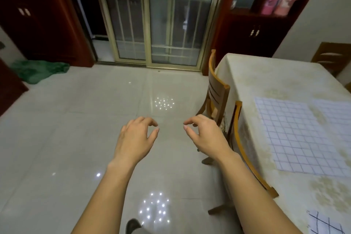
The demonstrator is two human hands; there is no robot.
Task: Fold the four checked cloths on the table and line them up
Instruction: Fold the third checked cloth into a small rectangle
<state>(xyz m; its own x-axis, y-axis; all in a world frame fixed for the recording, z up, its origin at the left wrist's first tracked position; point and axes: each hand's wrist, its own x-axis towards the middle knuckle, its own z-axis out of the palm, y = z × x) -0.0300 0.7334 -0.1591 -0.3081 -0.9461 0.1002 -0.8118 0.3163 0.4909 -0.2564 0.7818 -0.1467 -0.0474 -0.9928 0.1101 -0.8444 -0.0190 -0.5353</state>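
Both hands are out over the floor (76,119), nowhere near the work yet. The left hand (135,138) and right hand (204,135) each have fingers loosely curled, thumb and forefinger close but not touching, nothing held. The cloths are off to the right on the table (256,81): one big checked cloth (296,135) lying flat, a second cloth (336,114) just beside it at the frame edge, and a darker-lined cloth (322,223) down in the corner. Can't see the fourth. They look thin, light and floppy, so I'd pinch two neighbouring corners and lift gently, or it'll probably just slide around
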